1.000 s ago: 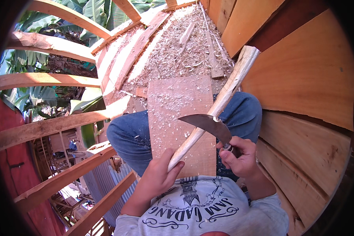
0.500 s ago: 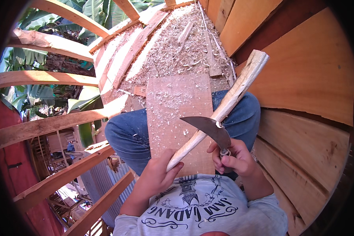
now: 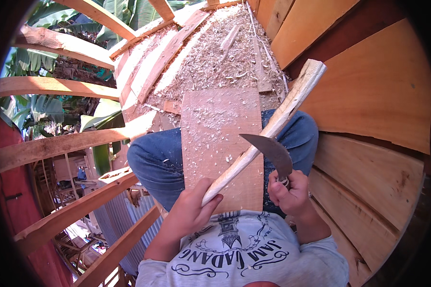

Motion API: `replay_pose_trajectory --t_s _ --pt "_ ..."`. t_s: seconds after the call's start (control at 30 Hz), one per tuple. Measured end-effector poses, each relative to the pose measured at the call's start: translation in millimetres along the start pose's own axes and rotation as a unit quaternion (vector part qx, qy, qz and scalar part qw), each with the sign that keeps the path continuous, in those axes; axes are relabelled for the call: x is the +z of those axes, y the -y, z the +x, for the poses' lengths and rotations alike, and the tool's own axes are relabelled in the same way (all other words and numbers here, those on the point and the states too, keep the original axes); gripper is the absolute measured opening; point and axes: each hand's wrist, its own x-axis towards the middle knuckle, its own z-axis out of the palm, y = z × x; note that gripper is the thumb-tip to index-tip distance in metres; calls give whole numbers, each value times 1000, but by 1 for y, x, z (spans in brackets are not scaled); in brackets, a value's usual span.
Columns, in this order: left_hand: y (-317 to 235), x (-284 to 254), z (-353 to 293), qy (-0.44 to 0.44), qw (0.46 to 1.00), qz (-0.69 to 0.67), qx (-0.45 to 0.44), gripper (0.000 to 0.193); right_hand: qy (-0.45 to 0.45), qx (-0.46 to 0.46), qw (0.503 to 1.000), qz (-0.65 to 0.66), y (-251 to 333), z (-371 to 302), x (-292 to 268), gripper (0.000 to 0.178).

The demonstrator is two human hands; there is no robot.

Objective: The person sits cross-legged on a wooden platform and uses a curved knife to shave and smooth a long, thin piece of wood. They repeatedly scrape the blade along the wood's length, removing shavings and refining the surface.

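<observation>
A pale, roughly whittled stick [image 3: 282, 117] slants up and to the right across my lap. My left hand [image 3: 195, 204] is wrapped round its near end. In my right hand [image 3: 290, 191] is a curved knife [image 3: 274, 153] with a dark sickle-like blade, whose tip points left. The blade lies over the stick near its middle; whether its edge touches the wood I cannot tell. Most of the knife's handle is hidden in my fist. Beneath the stick, a wooden board [image 3: 208, 143] rests across my legs, scattered with small shavings.
Wood shavings [image 3: 210, 60] heap up on the floor ahead, with loose planks [image 3: 175, 52] among them. Open wooden railing bars [image 3: 67, 143] run along my left, plants beyond them. A plank wall [image 3: 373, 91] rises close on the right.
My right hand has drawn the knife a little right and toward me. The curl of wood at its blade no longer shows. My left hand and the stick are nearly still.
</observation>
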Motion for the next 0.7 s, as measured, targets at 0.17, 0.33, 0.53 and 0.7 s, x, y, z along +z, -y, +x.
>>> replay_pose_trajectory --t_s 0.17,0.33,0.53,0.7 --pt "-1 -1 3 -6 1000 9 9 10 171 42 984 26 10 9 4 21" --pt "4 -4 4 -7 1000 -1 9 10 90 117 976 161 13 9 0 23" --pt "11 -8 4 7 1000 -3 -18 10 93 88 991 45 10 13 1 23" --pt "15 -13 5 21 1000 12 0 22 106 107 988 45 12 16 0 22"
